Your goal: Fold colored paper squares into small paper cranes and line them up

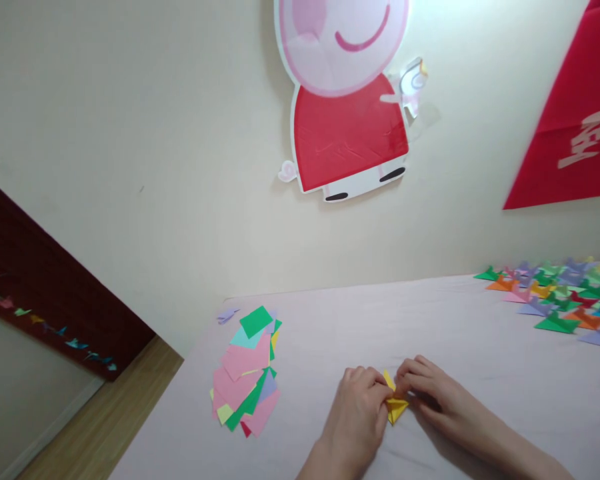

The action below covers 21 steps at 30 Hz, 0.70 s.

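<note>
A small folded piece of yellow paper (pixel 397 409) lies on the pale table (pixel 320 347) between my two hands. My left hand (pixel 363 407) grips its left side, thumb and fingers pressed together. From the other side, my right hand (pixel 430 390) pinches the paper near its upper right part. One narrow yellow point sticks up between the fingertips, and a wider folded part spreads out below. Fingers cover the middle of the paper, so the creases there are hidden.
Left of my hands lies a loose pile of coloured paper sheets (pixel 237 387), with a small folded purple paper (pixel 227 316) behind it. Several rows of folded paper figures (pixel 557 323) stand at the right. The wall (pixel 205 167) rises behind the table, bearing a pig cutout (pixel 353 137).
</note>
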Tool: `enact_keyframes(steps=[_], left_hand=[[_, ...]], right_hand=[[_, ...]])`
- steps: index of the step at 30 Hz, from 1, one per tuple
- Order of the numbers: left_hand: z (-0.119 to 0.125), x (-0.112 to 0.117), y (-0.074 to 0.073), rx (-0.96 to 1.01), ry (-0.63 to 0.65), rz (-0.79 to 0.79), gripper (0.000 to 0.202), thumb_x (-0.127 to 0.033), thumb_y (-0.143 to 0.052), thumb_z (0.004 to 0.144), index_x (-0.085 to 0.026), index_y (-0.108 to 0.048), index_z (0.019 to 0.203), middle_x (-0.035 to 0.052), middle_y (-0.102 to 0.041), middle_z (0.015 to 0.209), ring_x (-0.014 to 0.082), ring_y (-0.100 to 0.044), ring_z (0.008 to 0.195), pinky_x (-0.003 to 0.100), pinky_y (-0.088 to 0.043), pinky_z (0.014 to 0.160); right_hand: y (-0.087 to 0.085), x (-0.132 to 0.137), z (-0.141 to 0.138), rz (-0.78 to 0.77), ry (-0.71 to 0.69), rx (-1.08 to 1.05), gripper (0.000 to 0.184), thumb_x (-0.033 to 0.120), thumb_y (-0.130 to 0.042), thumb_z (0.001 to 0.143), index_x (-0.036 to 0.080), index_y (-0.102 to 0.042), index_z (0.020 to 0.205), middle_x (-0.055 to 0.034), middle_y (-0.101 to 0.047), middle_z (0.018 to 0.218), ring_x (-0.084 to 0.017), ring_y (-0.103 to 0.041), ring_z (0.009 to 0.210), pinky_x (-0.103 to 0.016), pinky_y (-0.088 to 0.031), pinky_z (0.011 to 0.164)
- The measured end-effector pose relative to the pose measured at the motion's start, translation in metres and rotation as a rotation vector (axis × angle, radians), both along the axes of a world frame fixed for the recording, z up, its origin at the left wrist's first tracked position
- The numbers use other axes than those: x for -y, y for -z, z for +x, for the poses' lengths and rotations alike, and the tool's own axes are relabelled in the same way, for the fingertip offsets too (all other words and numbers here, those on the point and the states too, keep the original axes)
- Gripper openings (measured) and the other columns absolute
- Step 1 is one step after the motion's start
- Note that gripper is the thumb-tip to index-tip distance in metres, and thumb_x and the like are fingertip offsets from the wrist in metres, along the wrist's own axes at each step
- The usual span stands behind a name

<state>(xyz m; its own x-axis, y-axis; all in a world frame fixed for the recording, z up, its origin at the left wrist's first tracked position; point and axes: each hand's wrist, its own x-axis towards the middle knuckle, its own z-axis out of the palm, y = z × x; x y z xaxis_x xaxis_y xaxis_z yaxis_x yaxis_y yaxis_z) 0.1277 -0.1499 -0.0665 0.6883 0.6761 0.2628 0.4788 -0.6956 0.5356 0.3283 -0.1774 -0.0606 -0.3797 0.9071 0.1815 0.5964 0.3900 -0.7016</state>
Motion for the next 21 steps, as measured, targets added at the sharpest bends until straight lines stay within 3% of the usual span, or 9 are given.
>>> enact_keyframes(steps=[7, 15, 21], left_hand=[[0.013, 0.001, 0.004, -0.068, -0.099, 0.038, 0.009, -0.011, -0.063, 0.090, -0.019, -0.062, 0.089, 0.0013, -0.063, 0.098, 0.0199, -0.055, 0.093, 0.034, -0.041, 0.084], [0.029, 0.002, -0.005, -0.219, -0.207, -0.012, 0.008, -0.010, -0.060, 0.088, -0.018, -0.059, 0.089, 0.0041, -0.061, 0.097, 0.0228, -0.055, 0.092, 0.037, -0.043, 0.085], [0.023, 0.004, -0.005, -0.120, -0.213, -0.123, 0.015, -0.006, -0.055, 0.086, -0.019, -0.060, 0.092, 0.0039, -0.062, 0.098, 0.0225, -0.056, 0.094, 0.035, -0.043, 0.085]], right_hand=[[0.009, -0.003, 0.007, -0.058, 0.049, -0.076, 0.016, 0.027, -0.056, 0.093, 0.024, -0.064, 0.079, -0.0020, -0.063, 0.088, -0.021, -0.055, 0.090, -0.037, -0.043, 0.087], [0.010, -0.006, 0.007, -0.037, 0.092, -0.112, 0.016, 0.027, -0.055, 0.092, 0.024, -0.063, 0.078, -0.0018, -0.065, 0.084, -0.021, -0.056, 0.087, -0.037, -0.042, 0.087], [0.007, -0.007, 0.002, -0.032, 0.135, -0.052, 0.016, 0.026, -0.056, 0.090, 0.023, -0.063, 0.076, -0.0022, -0.064, 0.083, -0.021, -0.055, 0.084, -0.037, -0.041, 0.083]])
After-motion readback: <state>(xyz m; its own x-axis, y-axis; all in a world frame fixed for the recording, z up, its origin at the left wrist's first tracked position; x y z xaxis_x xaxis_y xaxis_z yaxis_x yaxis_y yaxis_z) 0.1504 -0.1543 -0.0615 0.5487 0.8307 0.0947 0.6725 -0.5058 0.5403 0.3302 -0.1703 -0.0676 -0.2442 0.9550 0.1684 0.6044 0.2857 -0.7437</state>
